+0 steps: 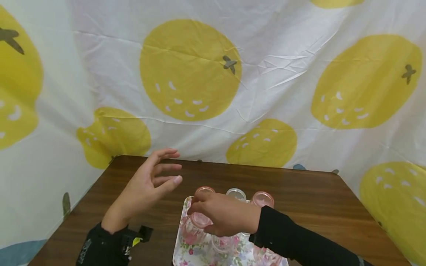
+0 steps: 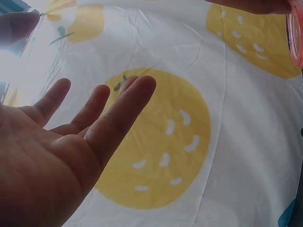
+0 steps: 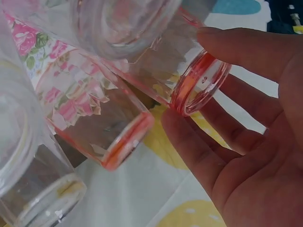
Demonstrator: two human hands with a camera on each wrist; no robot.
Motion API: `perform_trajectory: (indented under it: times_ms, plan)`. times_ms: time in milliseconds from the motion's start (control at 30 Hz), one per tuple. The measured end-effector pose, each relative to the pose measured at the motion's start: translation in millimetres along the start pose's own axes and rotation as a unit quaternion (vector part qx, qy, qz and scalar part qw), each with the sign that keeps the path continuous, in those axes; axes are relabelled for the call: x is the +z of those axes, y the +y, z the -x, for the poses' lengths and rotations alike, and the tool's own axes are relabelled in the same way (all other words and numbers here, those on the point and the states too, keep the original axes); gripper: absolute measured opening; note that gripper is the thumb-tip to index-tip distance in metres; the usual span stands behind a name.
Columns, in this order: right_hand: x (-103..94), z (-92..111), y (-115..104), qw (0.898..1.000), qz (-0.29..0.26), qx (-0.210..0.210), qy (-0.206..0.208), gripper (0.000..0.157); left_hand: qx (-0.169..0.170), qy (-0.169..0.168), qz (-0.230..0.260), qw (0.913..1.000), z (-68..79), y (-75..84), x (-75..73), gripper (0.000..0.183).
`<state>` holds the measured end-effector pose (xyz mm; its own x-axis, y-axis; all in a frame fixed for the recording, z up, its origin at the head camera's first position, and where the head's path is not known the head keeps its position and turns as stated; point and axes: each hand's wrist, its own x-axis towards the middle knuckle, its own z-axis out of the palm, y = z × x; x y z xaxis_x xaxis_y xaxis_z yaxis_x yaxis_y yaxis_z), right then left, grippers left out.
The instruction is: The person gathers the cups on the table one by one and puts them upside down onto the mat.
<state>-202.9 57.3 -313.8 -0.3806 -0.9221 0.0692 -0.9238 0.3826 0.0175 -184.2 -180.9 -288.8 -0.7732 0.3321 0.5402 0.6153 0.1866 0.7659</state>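
Observation:
My right hand [image 1: 226,214] reaches across the tray from the right. Its thumb and forefinger pinch the thick pink upper end of a pink-tinted drinking glass [image 3: 201,85] at the tray's left side. From the head view, that glass [image 1: 200,220] shows just below the curled fingers. The floral tray [image 1: 179,236] carries several such glasses, some pink and some clear, with thick round ends facing up. Raised in the air left of the tray, my left hand [image 1: 143,188] holds nothing, its fingers spread and slightly bent. The left wrist view shows that hand's palm [image 2: 52,165].
A clear glass [image 1: 236,193] and a pink glass [image 1: 263,199] stand along the tray's far side, with another pink glass [image 1: 205,189] partly behind my right hand. Beneath is a dark wooden table [image 1: 316,199]. A white cloth [image 1: 273,22] with yellow fruit prints hangs behind it.

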Motion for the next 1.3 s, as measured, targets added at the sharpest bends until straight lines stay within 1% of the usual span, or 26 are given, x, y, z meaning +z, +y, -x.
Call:
perform_trajectory:
  times_ms: [133, 233, 333, 533, 667, 900, 1133, 1300]
  plan:
    - [5.2, -3, 2, 1.000, -0.001, 0.004, -0.023, 0.050, 0.000, 0.001, -0.001, 1.0000, -1.2, -0.2, 1.3, 0.058]
    - [10.8, -6, 4, 0.999, -0.009, 0.010, -0.036, 0.051, 0.001, 0.002, -0.002, 1.0000, -1.8, -1.2, 2.2, 0.058]
    - [15.8, -8, 4, 0.999, -0.006, 0.016, -0.045, 0.050, 0.000, 0.000, 0.000, 1.0000, -2.6, -2.3, 3.4, 0.059]
    - [22.2, -11, 4, 0.999, 0.023, 0.008, -0.046, 0.051, -0.005, -0.004, 0.000, 1.0000, -2.9, -3.4, 5.0, 0.058]
    - [22.1, -12, 4, 0.998, 0.025, 0.010, -0.048, 0.050, -0.006, -0.009, -0.003, 0.9999, -2.9, -3.3, 6.0, 0.059]
    - [23.1, -14, 3, 0.999, 0.027, 0.006, -0.038, 0.051, -0.014, -0.011, -0.009, 0.9998, -2.7, -2.5, 6.4, 0.060]
    - [24.0, -16, 1, 0.998, 0.022, 0.016, -0.057, 0.054, -0.011, -0.013, -0.006, 0.9998, -2.1, -4.6, 6.6, 0.060]
    - [23.6, -16, 1, 0.998, 0.011, 0.022, -0.058, 0.054, -0.019, -0.016, -0.012, 0.9996, -1.7, -5.2, 7.7, 0.059]
